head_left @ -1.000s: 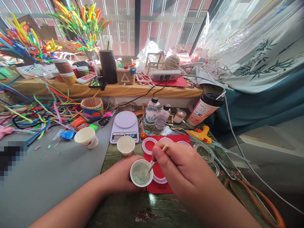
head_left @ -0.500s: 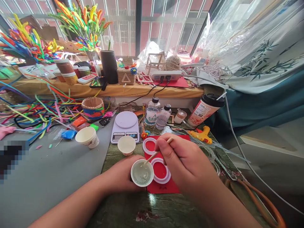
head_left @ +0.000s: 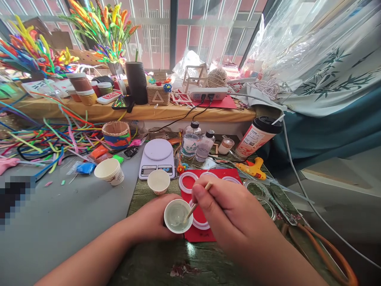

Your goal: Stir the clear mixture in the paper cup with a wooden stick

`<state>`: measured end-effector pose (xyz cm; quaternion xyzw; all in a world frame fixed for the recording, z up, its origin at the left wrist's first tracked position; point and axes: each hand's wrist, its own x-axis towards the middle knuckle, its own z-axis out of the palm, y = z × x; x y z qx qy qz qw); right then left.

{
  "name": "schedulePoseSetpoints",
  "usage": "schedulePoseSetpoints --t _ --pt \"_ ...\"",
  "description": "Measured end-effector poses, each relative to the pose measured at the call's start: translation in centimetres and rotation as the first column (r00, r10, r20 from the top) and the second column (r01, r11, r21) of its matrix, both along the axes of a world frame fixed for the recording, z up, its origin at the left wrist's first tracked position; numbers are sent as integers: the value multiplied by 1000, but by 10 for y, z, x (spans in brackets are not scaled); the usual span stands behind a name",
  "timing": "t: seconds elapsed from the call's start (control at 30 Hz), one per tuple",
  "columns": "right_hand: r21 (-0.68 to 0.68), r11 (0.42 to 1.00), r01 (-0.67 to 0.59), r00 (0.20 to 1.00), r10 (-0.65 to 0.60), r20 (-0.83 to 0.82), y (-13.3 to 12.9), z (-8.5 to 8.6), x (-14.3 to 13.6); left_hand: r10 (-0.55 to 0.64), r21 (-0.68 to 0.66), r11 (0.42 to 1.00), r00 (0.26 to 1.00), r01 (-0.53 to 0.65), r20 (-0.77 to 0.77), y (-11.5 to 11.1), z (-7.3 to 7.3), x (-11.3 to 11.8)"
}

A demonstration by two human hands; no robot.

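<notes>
My left hand is wrapped round a white paper cup with clear liquid inside. A thin wooden stick is pinched in my right hand, its lower end in the liquid at the cup's right side. Behind that cup stands another paper cup, in front of a white digital scale. Several white ring-shaped molds lie on a red sheet, partly hidden by my right hand.
Two clear bottles stand behind the red sheet. A yellow glue gun, clear rings and orange-handled scissors lie at the right. Stacked paper cups are at the left. A large drink cup stands at the back right.
The stick's lower end has moved from the cup's back toward its right front side. My right hand has shifted slightly down and right, showing more of the molds behind it. My left hand holds still.
</notes>
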<state>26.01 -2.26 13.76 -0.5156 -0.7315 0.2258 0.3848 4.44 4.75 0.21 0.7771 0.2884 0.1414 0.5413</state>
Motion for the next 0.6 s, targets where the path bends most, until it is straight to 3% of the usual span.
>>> schedulePoseSetpoints --t 0.07,0.23,0.37,0.5,0.6 --pt "29 997 72 997 -73 15 0 -1 0 -3 -11 1000 1000 3 -9 0 0 0" --pt "-25 998 -57 998 57 0 2 -2 0 5 11 1000 1000 -5 -5 -1 0 1" --pt "20 996 83 996 -84 31 2 -3 1 3 -4 1000 1000 -3 -13 -1 2 0" --pt "-36 999 -38 999 38 -13 2 -1 1 0 -6 1000 1000 -1 -16 -1 3 0" --pt "-7 999 49 998 -49 33 3 0 2 1 -12 1000 1000 -1 -21 0 2 -1"
